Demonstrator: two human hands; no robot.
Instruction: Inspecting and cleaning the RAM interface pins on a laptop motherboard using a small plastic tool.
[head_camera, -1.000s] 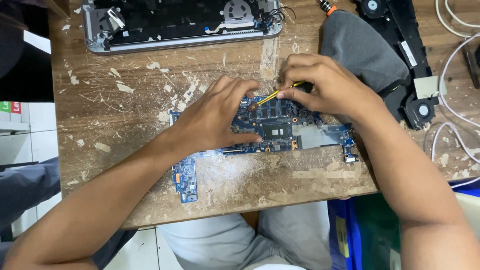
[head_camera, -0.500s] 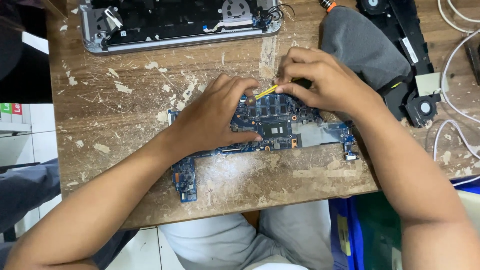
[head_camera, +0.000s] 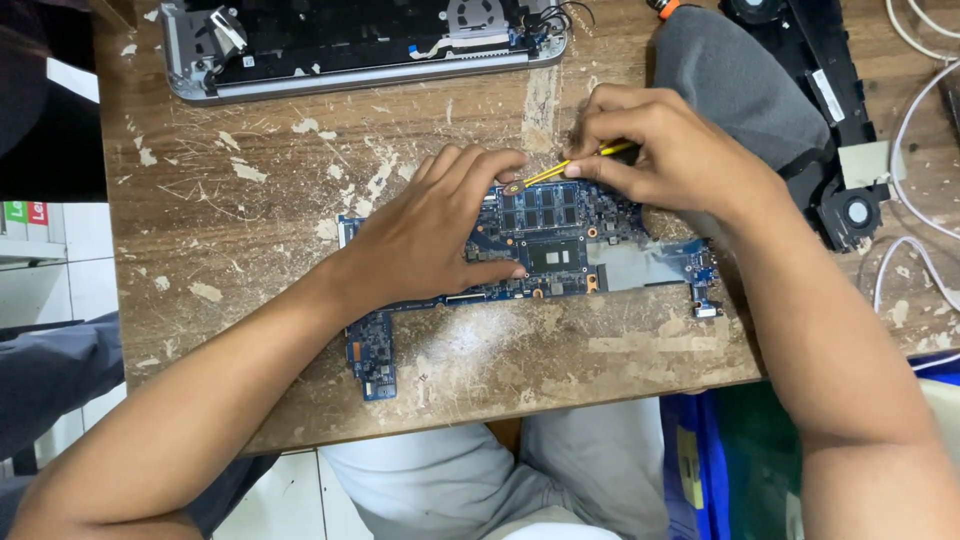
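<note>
A: What are the two hands doing?

B: The left hand (head_camera: 430, 235) lies flat over the left half of a blue laptop motherboard (head_camera: 560, 240), palm down, fingers spread narrow, thumb along the board's near edge. It grips nothing; I judge it is there to pin the board so it does not slide on the worktop (head_camera: 250, 180).

A: And the other?

B: The right hand (head_camera: 665, 160) has its fingers pinched shut on yellow tweezers (head_camera: 570, 168), held like a pen. The tips point left and down, meeting the board at its far edge, just beside the left index fingertip. Whether they grip a part there I cannot tell; the spot is too small.

A: Where does the board sit?

B: Flat on the scarred wooden worktop, near its front edge, directly above the person's lap. A narrow tail of the board runs down at the left toward the worktop's edge. The dark processor chip (head_camera: 557, 257) and a block of small memory chips show between the hands.

A: Anything else around?

B: An open silver laptop chassis (head_camera: 350, 55) lies along the far edge, well apart from the board (probably the shell it belongs to). A grey cloth pouch (head_camera: 735, 80) rests behind the right hand on a black plastic cover with speakers (head_camera: 840, 150), and white cables (head_camera: 910, 250) trail at the right.
</note>
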